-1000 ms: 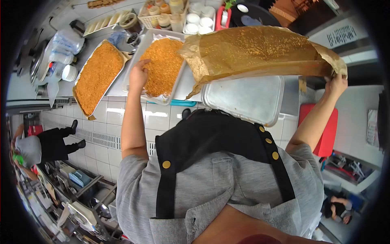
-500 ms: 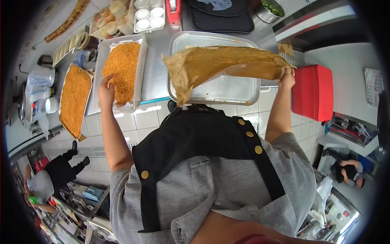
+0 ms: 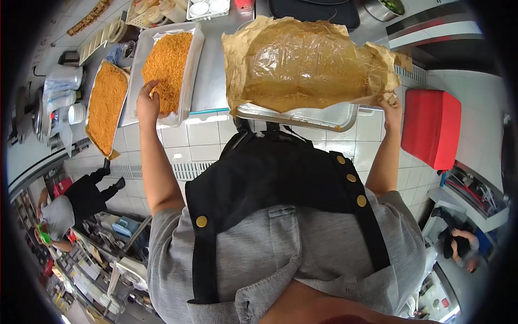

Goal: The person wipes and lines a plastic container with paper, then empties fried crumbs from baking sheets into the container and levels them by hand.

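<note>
My right hand (image 3: 392, 110) is closed on the right edge of a large sheet of brown baking paper (image 3: 302, 65). The sheet is greasy, wrinkled at its edges, and spread over a metal baking tray (image 3: 318, 120), whose near rim shows below it. My left hand (image 3: 148, 102) is at the left side of a white plastic tub (image 3: 192, 59), its thumb and finger apart beside a heap of orange-brown crumbs (image 3: 167, 56). Its other fingers are partly hidden.
A second tray of crumbs (image 3: 106, 105) stands at the far left. A red box (image 3: 431, 127) is on the right, with a pot (image 3: 384, 8) and a black tray (image 3: 318, 9) at the back. Two other people (image 3: 83, 202) are farther off, left and right.
The baking paper, folded and hanging from my right hand before, is now spread out over the tray. My left hand stays at the tub. The view has shifted slightly.
</note>
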`<state>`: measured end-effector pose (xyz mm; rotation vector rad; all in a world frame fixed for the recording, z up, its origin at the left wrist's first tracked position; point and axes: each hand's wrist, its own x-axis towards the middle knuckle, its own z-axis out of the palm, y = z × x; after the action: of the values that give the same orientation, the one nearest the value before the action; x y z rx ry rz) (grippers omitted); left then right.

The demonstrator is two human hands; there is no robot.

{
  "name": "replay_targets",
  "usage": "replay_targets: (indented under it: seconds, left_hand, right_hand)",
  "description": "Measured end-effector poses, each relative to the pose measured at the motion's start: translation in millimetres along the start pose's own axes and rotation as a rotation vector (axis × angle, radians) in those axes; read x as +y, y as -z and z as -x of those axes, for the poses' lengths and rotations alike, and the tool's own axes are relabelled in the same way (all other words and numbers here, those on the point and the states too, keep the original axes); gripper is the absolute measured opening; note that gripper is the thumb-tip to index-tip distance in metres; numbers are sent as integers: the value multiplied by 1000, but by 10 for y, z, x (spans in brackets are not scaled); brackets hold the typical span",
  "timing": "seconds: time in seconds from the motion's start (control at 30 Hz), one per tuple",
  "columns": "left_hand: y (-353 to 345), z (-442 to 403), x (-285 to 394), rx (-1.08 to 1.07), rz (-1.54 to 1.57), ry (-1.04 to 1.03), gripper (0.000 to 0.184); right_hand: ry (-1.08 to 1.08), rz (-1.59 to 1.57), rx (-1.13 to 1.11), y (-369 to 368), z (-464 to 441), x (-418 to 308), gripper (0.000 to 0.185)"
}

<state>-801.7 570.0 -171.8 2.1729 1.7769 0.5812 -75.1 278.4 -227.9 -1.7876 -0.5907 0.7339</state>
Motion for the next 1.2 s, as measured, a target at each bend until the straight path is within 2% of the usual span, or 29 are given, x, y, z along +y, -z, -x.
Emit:
replay_targets:
  seconds: [0.13,0.23,0.27,0.3,0.37,0.4,0.47,0.5,0.53,0.57,0.6,0.67,0.77,0.8,0.87,0.93,0.97,1.03,1.07,1.13,1.17,1.2]
  left_hand:
    - [-8,34,31,19,-32,-1,36]
    - [-12,18,100,-59,-67,1,36]
    - [2,14,120,-69,-68,13,34]
    - [26,-1,156,-65,-68,13,34]
    - [75,-53,179,29,13,-16,31]
    - [98,-86,207,40,10,-14,31]
    - [173,-139,262,234,97,-86,27]
    - [145,-162,231,343,165,-68,25]
    - [140,-164,227,343,211,32,24]
    - [-1,-207,-7,350,359,-3,26]
    - [-26,-228,-58,223,536,67,27]
    - [131,-264,30,24,1360,567,28]
    - [274,-285,15,79,1419,417,24]
    - [279,-304,-31,84,1422,408,24]
    - [194,-367,-189,102,760,225,25]
    - [1,-465,-399,-165,330,202,26]
    - [-1,-427,-424,-164,335,192,26]
    - [35,-336,-448,-223,75,-111,29]
    - [82,-411,-480,-220,75,-131,29]
    - [131,-538,-545,-147,161,15,31]
    - [148,-613,-562,-156,167,-1,31]
    - [160,-727,-561,-122,130,-66,36]
  right_hand:
    - [54,3,46,117,172,164,29]
    - [106,255,-66,152,293,288,38]
    - [180,391,-149,197,341,288,48]
    - [184,390,-149,194,412,251,48]
    - [361,811,-157,180,568,179,69]
    - [372,805,-160,173,637,135,69]
    - [470,762,-60,151,733,56,80]
    - [530,821,-52,238,724,74,83]
    - [590,879,-39,340,708,115,86]
    - [589,862,25,393,729,121,89]
    - [621,844,85,478,726,167,94]
    - [693,952,255,456,868,-24,91]
    - [707,967,462,176,1120,-299,88]
    - [668,956,528,-108,1271,-533,80]
    - [748,847,462,-537,1319,-679,75]
    - [807,718,353,-1143,1480,-924,64]
    - [794,694,318,-1584,1659,-1100,59]
    - [865,645,137,-2273,1852,-1201,58]
    - [824,585,66,-2644,2013,-1255,58]
    - [709,365,-122,-3348,2286,-1227,52]
    - [539,186,-238,-3690,2447,-1160,46]
    - [497,203,-333,-4002,2481,-927,42]
